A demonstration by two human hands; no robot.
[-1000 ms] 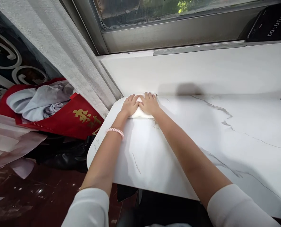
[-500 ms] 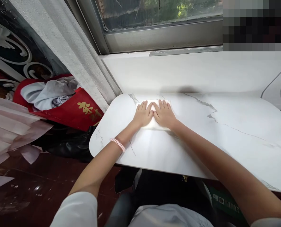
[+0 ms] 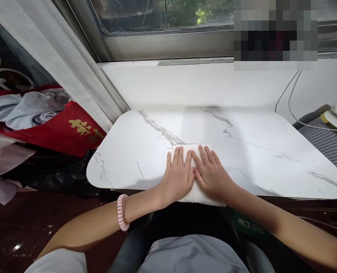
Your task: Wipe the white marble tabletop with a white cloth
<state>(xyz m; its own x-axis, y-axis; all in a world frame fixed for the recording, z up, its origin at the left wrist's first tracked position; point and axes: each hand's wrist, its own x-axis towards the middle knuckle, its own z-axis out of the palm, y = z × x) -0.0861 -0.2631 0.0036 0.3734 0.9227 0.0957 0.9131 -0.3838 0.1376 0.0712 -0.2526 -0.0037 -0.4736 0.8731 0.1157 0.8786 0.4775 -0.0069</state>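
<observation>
White cloth (image 3: 198,196) lies beneath left hand (image 3: 177,176), right hand (image 3: 211,175) on marble table (image 3: 256,146).

cloth (image 3: 199,197): mostly under left hand (image 3: 177,178), right hand (image 3: 212,177) | patch (image 3: 275,34) (upper right): pixelated

White cloth (image 3: 198,197), white tabletop (image 3: 256,159) streaked with thin grey marble veins. A pink coiled bracelet (image 3: 121,212), a white sleeve (image 3: 57,263). There's a red bag (image 3: 57,136) with gold characters, pale grey fabric (image 3: 23,110), and a light grey woven curtain (image 3: 52,60).
</observation>
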